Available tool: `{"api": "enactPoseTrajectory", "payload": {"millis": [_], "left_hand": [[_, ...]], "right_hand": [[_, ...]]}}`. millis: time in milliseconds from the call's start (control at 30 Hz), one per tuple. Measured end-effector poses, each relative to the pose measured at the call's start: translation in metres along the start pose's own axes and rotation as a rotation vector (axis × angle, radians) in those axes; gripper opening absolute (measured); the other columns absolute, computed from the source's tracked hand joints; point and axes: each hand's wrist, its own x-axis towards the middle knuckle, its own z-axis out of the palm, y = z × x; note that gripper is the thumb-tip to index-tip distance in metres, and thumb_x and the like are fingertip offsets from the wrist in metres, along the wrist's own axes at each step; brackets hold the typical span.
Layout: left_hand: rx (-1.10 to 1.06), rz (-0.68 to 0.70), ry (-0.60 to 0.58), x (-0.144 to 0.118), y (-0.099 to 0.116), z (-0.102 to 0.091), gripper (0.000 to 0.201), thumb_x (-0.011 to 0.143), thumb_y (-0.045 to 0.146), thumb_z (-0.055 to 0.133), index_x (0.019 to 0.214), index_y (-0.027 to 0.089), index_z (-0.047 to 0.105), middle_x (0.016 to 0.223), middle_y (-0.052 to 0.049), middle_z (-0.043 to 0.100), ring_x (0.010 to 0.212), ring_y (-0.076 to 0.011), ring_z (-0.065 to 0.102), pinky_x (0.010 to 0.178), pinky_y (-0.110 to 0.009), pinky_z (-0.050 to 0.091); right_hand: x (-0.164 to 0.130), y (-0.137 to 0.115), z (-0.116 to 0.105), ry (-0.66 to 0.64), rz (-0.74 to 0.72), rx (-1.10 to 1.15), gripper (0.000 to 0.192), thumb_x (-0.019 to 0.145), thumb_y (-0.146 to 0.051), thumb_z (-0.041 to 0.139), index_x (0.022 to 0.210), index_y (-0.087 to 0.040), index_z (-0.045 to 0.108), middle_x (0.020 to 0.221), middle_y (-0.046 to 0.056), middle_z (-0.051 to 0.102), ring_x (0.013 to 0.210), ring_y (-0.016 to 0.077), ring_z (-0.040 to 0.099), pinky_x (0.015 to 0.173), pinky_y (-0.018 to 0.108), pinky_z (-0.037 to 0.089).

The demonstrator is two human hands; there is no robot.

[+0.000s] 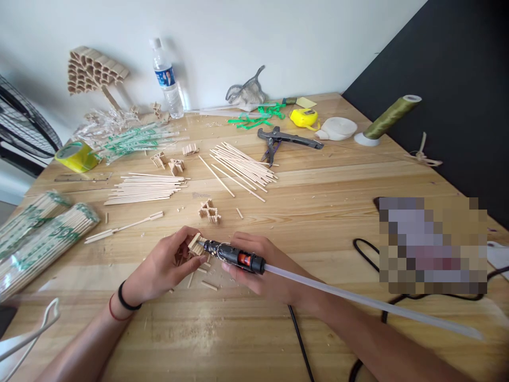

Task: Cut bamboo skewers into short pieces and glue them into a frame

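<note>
My left hand (169,265), with a black band at its wrist, pinches a small block of short wooden stick pieces (195,245). A black hot glue gun (230,254) is gripped in my right hand (262,260); its nozzle meets the block's top, or nearly so. From its rear a long translucent glue stick (369,302) runs out to the right. Short cut stick pieces (209,285) lie on the table below the hands. Just beyond them stands a zigzag assembly of glued short sticks (209,211).
Loose sticks (242,167) and a second pile (147,188) lie ahead, with a cutter (290,140) behind. Packaged sticks (59,233) are at left, below yellow tape (77,156). A water bottle (167,79) stands by the wall. A black cord (300,339) crosses the right side.
</note>
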Motion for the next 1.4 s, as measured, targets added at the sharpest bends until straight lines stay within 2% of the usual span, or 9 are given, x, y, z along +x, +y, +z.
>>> {"api": "enactPoseTrajectory", "payload": {"millis": [600, 1400], "left_hand": [[-0.003, 0.013, 0.002, 0.0, -0.0011, -0.0005, 0.031, 0.096, 0.043, 0.064, 0.113, 0.019, 0.052, 0.065, 0.01, 0.043, 0.05, -0.0083, 0.039, 0.045, -0.018, 0.03], [0.003, 0.01, 0.007, 0.0007, -0.0004, -0.0007, 0.032, 0.095, 0.044, 0.064, 0.112, 0.019, 0.053, 0.064, 0.01, 0.044, 0.05, -0.0084, 0.039, 0.045, -0.018, 0.03]], "right_hand": [[-0.0017, 0.0035, 0.0017, -0.01, 0.0, -0.026, 0.019, 0.097, -0.022, 0.062, 0.08, -0.022, 0.054, 0.075, -0.004, 0.057, 0.073, 0.0151, 0.054, 0.075, 0.028, 0.045], [-0.0002, 0.0005, 0.001, 0.007, 0.005, 0.023, 0.02, 0.093, -0.017, 0.064, 0.078, -0.021, 0.053, 0.074, -0.005, 0.054, 0.069, 0.014, 0.052, 0.072, 0.027, 0.043]]}}
